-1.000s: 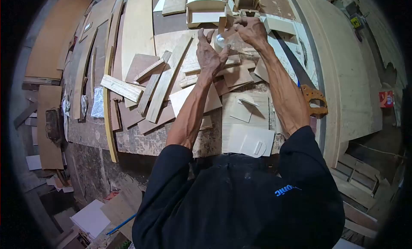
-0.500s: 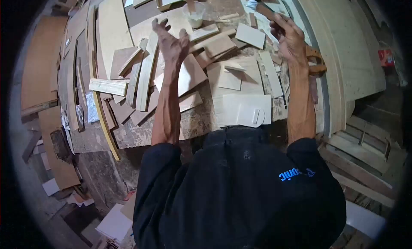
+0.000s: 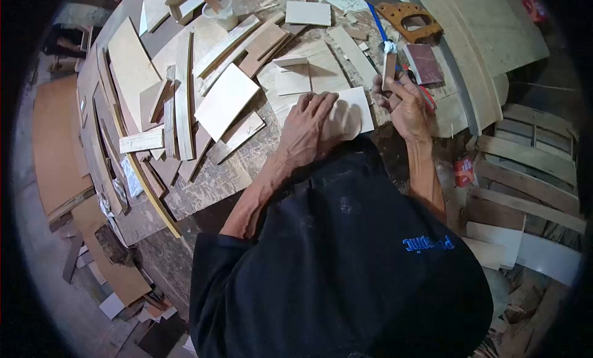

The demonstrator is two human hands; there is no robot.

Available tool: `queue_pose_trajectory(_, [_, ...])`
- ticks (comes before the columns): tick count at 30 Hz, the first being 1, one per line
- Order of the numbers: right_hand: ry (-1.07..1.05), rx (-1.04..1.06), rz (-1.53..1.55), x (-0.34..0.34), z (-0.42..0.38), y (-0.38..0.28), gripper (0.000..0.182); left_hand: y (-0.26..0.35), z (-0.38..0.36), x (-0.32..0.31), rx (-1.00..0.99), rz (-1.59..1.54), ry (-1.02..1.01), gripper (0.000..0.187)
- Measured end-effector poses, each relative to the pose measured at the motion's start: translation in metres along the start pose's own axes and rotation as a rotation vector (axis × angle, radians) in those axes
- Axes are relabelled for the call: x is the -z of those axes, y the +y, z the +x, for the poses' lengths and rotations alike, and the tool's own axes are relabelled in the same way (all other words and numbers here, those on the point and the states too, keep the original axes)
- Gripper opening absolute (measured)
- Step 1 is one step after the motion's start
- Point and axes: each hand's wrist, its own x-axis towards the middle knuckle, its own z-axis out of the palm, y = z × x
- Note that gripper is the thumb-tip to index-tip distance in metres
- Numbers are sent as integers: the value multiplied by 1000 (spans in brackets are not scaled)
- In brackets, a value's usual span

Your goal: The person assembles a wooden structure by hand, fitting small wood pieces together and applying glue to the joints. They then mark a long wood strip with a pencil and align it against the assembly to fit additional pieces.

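Observation:
Over the light board at the bench's front edge lies my left hand, its fingers close together and bent; whatever is under them is hidden. To the right, my right hand pinches a small wooden stick with white paste on its upper end. A square piece with a small upright strip stands just beyond my left hand. Near the right hand are a dark red block and a handsaw with a wooden handle.
Wood strips and a pale square board cover the bench's left part. A clear cup of white paste stands at the back. Wooden frames lie at the right, and part of another person shows at the far left.
My left hand has come down from near the cup onto the light board. My right hand has moved nearer my body with the stick. The view has shifted, showing more of the saw.

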Motion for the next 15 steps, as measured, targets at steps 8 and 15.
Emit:
queue_pose_trajectory(8, [84, -6, -119, 19, -24, 27, 13, -6, -6, -14, -31, 72, -74, 91])
queue_pose_trajectory(15, [277, 215, -356, -28, -28, 36, 23, -4, -2, -22, -72, -360, 226, 105])
